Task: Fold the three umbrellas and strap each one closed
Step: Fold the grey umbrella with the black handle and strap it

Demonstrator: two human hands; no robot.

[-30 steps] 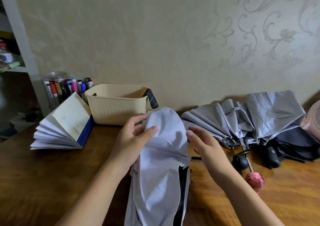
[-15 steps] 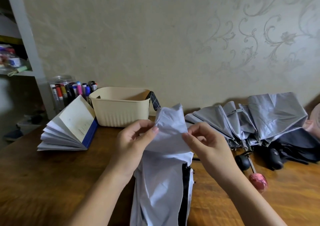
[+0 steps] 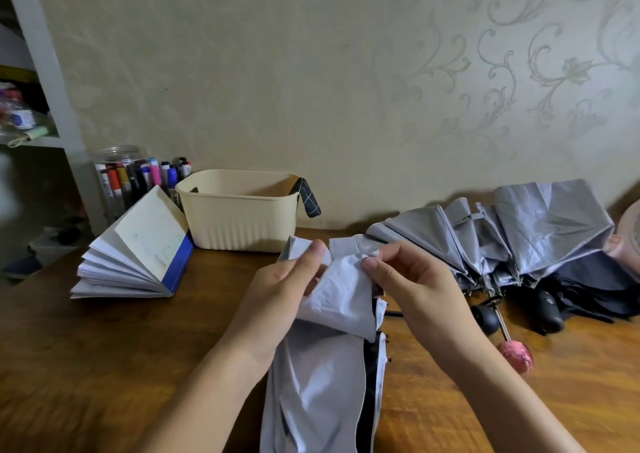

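Between my two hands, over the near middle of the table: one pale white umbrella (image 3: 322, 383), canopy loose and unstrapped, lying lengthwise towards me on the wood, with a black edge showing along its right side.

- Left hand (image 3: 287, 286): thumb and curled fingers pinch a fold of the white canopy at its far end, and the cloth stands up above the thumb.
- Right hand (image 3: 415, 289): thumb and forefinger are closed on the neighbouring fold, just beside the left hand. The other fingers are curled behind it.
- Grey umbrella (image 3: 519, 237): collapsed but not wrapped, with its panels fanned out against the wall to the right of my right hand. A thin metal shaft runs from it towards me and ends in a pink handle (image 3: 516, 354).
- Dark umbrella (image 3: 595, 289): crumpled under the grey one on the right side, with a black handle (image 3: 549, 310) pointing towards me.
- Black round knob (image 3: 485, 317): just beside the metal shaft. I cannot tell which umbrella it belongs to.
- Cream basket (image 3: 242, 224): stands at the wall beyond my left hand, with a dark checked strap (image 3: 308, 198) hanging over its right rim.
- Book (image 3: 138, 255): fanned open, blue cover, to the left of the basket.
- Clear jar of markers (image 3: 121, 178): stands behind the book.
- Wooden table (image 3: 86, 366): carries all of the above.
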